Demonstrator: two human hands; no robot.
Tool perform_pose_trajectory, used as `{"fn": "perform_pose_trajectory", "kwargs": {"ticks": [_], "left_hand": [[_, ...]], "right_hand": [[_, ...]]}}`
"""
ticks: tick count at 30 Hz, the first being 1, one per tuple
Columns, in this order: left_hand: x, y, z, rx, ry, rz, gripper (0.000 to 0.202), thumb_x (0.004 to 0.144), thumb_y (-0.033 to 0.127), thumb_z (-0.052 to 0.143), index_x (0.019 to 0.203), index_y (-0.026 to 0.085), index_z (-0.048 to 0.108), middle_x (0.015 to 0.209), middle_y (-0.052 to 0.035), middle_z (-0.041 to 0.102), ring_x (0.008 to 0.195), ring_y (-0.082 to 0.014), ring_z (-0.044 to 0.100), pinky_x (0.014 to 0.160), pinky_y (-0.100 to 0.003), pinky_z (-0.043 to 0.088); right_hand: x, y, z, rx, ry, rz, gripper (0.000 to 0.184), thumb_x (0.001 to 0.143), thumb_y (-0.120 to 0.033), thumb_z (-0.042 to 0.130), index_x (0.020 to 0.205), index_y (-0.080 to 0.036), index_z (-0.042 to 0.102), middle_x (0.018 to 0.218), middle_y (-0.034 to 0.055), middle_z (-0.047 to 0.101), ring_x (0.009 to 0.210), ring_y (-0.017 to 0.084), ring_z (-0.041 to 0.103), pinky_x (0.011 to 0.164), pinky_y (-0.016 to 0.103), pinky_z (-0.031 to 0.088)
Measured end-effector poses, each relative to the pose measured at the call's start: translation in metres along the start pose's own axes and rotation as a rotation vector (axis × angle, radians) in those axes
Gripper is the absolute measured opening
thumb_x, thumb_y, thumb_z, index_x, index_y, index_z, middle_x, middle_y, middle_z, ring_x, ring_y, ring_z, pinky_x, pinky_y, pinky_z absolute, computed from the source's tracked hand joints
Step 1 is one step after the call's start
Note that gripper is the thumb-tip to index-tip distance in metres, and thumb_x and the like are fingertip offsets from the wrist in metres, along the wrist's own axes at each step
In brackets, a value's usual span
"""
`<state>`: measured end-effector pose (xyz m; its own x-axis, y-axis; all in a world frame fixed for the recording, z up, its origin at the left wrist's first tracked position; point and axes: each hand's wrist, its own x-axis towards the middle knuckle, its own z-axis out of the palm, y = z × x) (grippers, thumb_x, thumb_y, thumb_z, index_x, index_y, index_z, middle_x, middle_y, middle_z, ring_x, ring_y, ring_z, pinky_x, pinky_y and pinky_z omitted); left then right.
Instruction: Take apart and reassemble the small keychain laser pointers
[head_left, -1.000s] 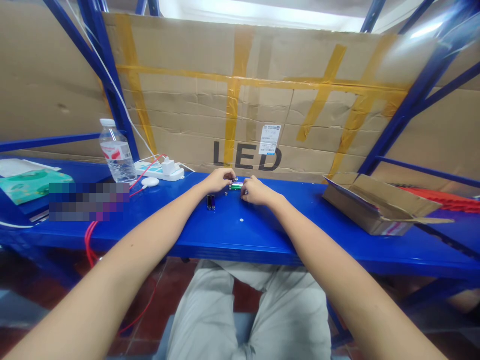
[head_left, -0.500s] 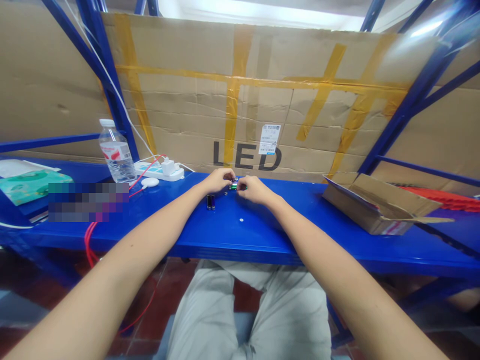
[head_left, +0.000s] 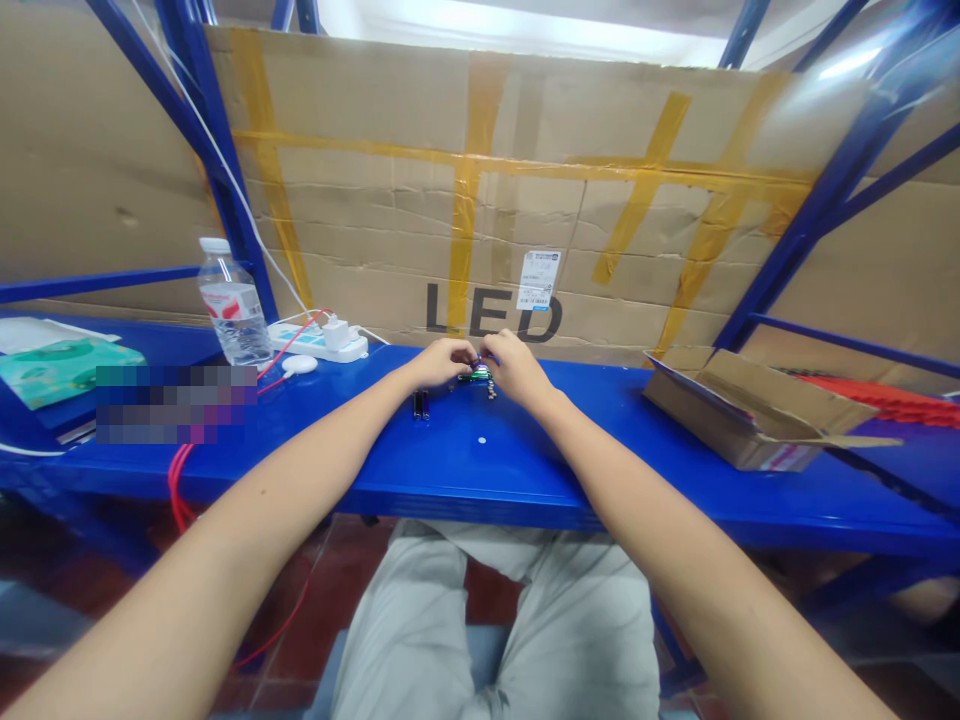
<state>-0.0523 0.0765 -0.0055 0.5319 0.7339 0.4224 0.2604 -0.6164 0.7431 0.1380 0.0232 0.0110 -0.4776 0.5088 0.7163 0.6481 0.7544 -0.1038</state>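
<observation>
My left hand and my right hand meet over the far middle of the blue table, fingertips almost touching. Both have their fingers curled and pinched; the tiny item between them is largely hidden. Just below the fingertips lies a small green cylinder, like a battery. Small shiny metallic pieces sit beside it, under my right hand. Two dark short cylinders lie side by side in front of my left hand. Nearer to me is a small white disc.
An open cardboard box stands at the right, with red material behind it. At the left are a water bottle, a white power strip, cables and a green packet. A large cardboard sheet walls the back.
My right hand has moved slightly up and away from the green cylinder, uncovering it and metallic pieces beside it. My left hand has barely shifted.
</observation>
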Motion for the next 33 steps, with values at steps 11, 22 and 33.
{"fn": "perform_pose_trajectory", "kwargs": {"ticks": [11, 22, 33], "left_hand": [[0.001, 0.000, -0.001, -0.054, 0.031, -0.023, 0.017, 0.069, 0.013, 0.073, 0.085, 0.013, 0.068, 0.079, -0.0038, 0.073, 0.079, -0.0174, 0.068, 0.081, -0.035, 0.055], [0.004, -0.008, -0.009, -0.142, 0.107, -0.017, 0.019, 0.068, 0.006, 0.072, 0.083, 0.013, 0.063, 0.084, -0.0056, 0.073, 0.087, -0.0192, 0.070, 0.088, -0.039, 0.053], [0.007, -0.019, -0.016, -0.237, 0.220, -0.114, 0.022, 0.069, 0.006, 0.073, 0.084, 0.014, 0.059, 0.081, -0.0046, 0.074, 0.085, -0.0182, 0.071, 0.088, -0.038, 0.053]], "right_hand": [[-0.001, -0.004, -0.005, -0.126, -0.095, 0.075, 0.022, 0.090, -0.010, 0.043, 0.084, -0.017, 0.063, 0.083, 0.0098, 0.061, 0.087, 0.023, 0.052, 0.077, 0.031, 0.040], [-0.002, -0.003, -0.001, -0.002, 0.032, 0.185, 0.023, 0.084, -0.007, 0.045, 0.095, -0.014, 0.064, 0.094, 0.0110, 0.066, 0.090, 0.022, 0.058, 0.083, 0.034, 0.045], [0.004, -0.031, 0.040, -0.169, -0.433, -0.001, 0.024, 0.091, -0.008, 0.050, 0.093, -0.016, 0.073, 0.105, 0.0128, 0.066, 0.109, 0.024, 0.056, 0.095, 0.034, 0.045]]}}
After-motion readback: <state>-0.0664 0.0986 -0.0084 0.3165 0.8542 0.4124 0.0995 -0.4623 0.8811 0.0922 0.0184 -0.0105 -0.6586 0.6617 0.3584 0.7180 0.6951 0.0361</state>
